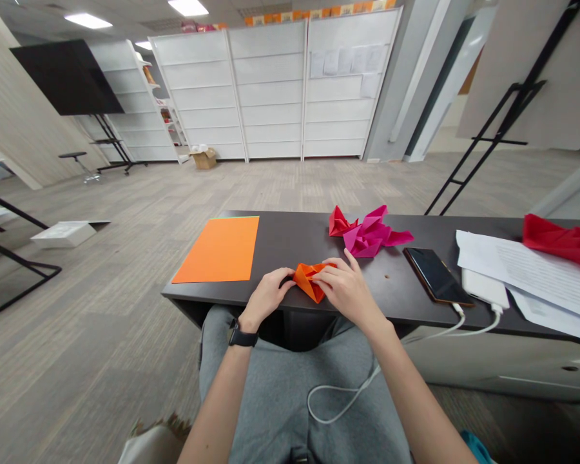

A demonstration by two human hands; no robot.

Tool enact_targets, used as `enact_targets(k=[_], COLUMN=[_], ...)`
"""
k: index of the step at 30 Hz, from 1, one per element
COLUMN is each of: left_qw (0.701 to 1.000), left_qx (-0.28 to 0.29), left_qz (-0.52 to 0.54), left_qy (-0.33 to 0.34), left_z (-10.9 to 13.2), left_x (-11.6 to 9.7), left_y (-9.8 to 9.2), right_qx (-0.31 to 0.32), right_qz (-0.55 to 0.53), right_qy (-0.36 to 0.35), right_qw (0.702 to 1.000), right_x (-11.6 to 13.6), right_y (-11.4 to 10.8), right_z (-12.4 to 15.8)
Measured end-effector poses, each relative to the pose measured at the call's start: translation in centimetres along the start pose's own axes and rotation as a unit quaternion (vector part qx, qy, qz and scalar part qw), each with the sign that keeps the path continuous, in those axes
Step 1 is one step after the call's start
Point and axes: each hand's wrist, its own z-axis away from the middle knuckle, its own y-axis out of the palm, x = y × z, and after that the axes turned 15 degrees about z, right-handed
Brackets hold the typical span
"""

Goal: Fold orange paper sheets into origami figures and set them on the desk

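A partly folded piece of orange origami paper (pixel 309 289) sits at the front edge of the dark table, between my two hands. My left hand (pixel 269 293) pinches its left corner with thumb and fingers. On the other side, my right hand (pixel 345 287) grips the upper right part, its fingers bent over the folds and hiding some of them. Just beyond my right hand lie a magenta folded paper figure (pixel 371 233) and a smaller red folded paper piece (pixel 341 223). Flat on the left lies a stack of orange paper sheets (pixel 222 251).
To the right on the table (pixel 290 235) are a phone (pixel 435 274), a white power bank (pixel 483 288) with cables, printed sheets (pixel 526 270) and a red cloth-like item (pixel 563 240). A white cable (pixel 338 388) loops over my lap. A cardboard box (pixel 203 158) stands far back.
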Motion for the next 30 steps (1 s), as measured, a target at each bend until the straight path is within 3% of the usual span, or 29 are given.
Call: enact_targets(k=[6, 13, 23, 30], left_qw=[1.000, 1.000, 1.000, 0.999], left_qx=[0.002, 0.009, 0.019, 0.023], left_qz=[0.004, 0.006, -0.016, -0.042], left_qy=[0.008, 0.001, -0.006, 0.004], left_z=[0.0, 0.0, 0.1, 0.1], left_x=[-0.1, -0.3, -0.2, 0.1], left_y=[-0.1, -0.1, -0.1, -0.1], right_qx=[0.033, 0.057, 0.155, 0.123], right_qz=[-0.005, -0.033, -0.102, -0.030], right_qy=[-0.004, 0.006, 0.063, 0.045], right_qw=[0.999, 0.998, 0.981, 0.991], right_x=[-0.1, -0.6, -2.3, -2.0], right_y=[-0.8, 0.4, 1.7, 1.5], right_z=[-1.0, -1.7, -3.2, -3.4])
